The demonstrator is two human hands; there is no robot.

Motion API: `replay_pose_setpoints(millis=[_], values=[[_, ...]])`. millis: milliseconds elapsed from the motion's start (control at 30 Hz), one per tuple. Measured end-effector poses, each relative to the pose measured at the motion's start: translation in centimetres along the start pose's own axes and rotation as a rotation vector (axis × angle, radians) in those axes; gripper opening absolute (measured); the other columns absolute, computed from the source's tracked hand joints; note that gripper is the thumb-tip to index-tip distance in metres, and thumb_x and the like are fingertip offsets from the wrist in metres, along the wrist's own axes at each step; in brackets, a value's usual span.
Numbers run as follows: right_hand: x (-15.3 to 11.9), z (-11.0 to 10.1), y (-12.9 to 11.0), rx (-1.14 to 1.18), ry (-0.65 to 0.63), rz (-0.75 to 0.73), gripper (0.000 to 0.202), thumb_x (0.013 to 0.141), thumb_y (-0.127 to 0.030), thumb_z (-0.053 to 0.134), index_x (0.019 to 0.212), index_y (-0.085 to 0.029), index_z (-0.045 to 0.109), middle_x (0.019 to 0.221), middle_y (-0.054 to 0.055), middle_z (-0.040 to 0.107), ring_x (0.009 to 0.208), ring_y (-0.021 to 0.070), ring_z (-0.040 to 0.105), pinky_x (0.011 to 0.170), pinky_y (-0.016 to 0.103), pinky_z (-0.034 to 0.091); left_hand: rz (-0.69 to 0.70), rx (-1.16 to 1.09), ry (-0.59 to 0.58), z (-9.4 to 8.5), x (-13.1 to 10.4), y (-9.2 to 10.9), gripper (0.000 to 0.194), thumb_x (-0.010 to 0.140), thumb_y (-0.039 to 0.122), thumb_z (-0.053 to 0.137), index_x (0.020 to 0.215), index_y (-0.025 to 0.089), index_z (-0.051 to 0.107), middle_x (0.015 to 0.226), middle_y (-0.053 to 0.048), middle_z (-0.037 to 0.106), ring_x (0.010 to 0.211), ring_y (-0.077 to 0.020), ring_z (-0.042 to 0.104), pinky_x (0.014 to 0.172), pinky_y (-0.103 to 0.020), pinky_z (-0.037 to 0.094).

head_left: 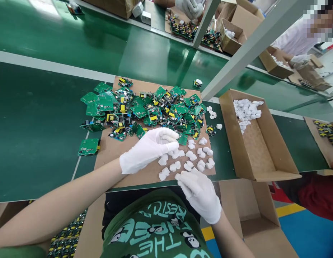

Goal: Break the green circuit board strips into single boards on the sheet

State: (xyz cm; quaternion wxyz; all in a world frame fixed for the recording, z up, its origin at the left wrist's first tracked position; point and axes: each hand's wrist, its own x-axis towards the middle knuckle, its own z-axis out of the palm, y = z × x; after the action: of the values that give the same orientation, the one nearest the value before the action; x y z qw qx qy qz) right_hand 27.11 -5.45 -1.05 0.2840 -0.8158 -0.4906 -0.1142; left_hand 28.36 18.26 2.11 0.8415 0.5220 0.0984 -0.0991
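Observation:
My left hand [151,148], in a white glove, hovers over the front of a cardboard sheet [112,175]. Its fingers are curved, the thumb is apart from them, and no object shows between them. My right hand [200,195], also gloved in white, is at the table's front edge with fingers stretched forward and nothing visible in them; its thumb is hard to make out. Between and beyond the hands lie several small crumpled white lumps [191,155]. Behind them is a heap of green circuit boards [139,111] with yellow and black components, some facing down.
A cardboard box [281,161] with white pieces [247,109] stands at right. A single board [89,147] lies left of the sheet. A grey post [236,53] rises behind. Across the green conveyor [102,46], other people's gloved hands [190,8] are among boards and boxes.

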Motion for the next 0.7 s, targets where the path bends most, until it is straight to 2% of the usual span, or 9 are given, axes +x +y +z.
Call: replay_pose_setpoints(millis=[133,300,433,533,600,700], values=[[-0.2,0.9,0.5,-0.178,0.091,-0.082,0.036,0.081,-0.001,0.067,0.11,-0.02,0.063,0.094,0.004,0.075,0.088,0.0199,0.065,0.073,0.033,0.055,-0.007,0.002,-0.017,-0.1,0.1,-0.3,0.035,0.073,0.03,0.08,0.098,0.013,0.063,0.079,-0.003,0.068,0.062,-0.0115,0.063,0.057,-0.023,0.051],[0.4,0.1,0.4,-0.22,0.096,-0.062,0.024,0.081,-0.011,0.073,0.101,-0.022,0.066,0.095,0.003,0.074,0.088,0.0185,0.063,0.077,0.033,0.053,0.021,-0.003,-0.051,-0.5,0.3,-0.6,0.025,0.077,0.028,0.077,0.095,0.014,0.067,0.093,-0.007,0.071,0.081,-0.0151,0.067,0.073,-0.026,0.055],[1.1,-0.7,0.4,-0.167,0.124,-0.021,0.027,0.085,-0.014,0.065,0.11,-0.024,0.063,0.099,0.005,0.07,0.088,0.0189,0.063,0.077,0.035,0.053,-0.016,0.007,-0.089,-0.6,0.4,-0.3,0.026,0.082,0.033,0.072,0.099,0.013,0.071,0.1,-0.011,0.072,0.093,-0.0211,0.068,0.082,-0.032,0.056],[2.4,-0.7,0.1,-0.145,0.237,0.119,0.032,0.088,-0.018,0.063,0.119,-0.026,0.058,0.107,0.006,0.067,0.096,0.021,0.062,0.084,0.039,0.053,-0.037,0.017,-0.148,-0.5,0.2,-0.2,0.028,0.084,0.032,0.069,0.103,0.012,0.07,0.109,-0.013,0.071,0.102,-0.0254,0.067,0.086,-0.035,0.056],[3.8,-0.2,-0.2,-0.133,0.295,0.22,0.036,0.089,-0.023,0.064,0.124,-0.025,0.055,0.111,0.008,0.066,0.101,0.0231,0.061,0.089,0.043,0.051,-0.033,0.042,-0.198,-0.4,0.0,-0.2,0.029,0.085,0.031,0.068,0.107,0.013,0.068,0.108,-0.012,0.071,0.097,-0.0233,0.068,0.081,-0.031,0.056],[5.6,0.8,-0.6,-0.101,0.338,0.267,0.038,0.088,-0.02,0.065,0.124,-0.023,0.054,0.106,0.008,0.067,0.096,0.0228,0.06,0.088,0.043,0.051,-0.07,0.058,-0.3,-0.3,-0.5,-0.3,0.036,0.089,0.035,0.063,0.12,0.017,0.061,0.095,-0.008,0.071,0.069,-0.0157,0.067,0.063,-0.027,0.054]])
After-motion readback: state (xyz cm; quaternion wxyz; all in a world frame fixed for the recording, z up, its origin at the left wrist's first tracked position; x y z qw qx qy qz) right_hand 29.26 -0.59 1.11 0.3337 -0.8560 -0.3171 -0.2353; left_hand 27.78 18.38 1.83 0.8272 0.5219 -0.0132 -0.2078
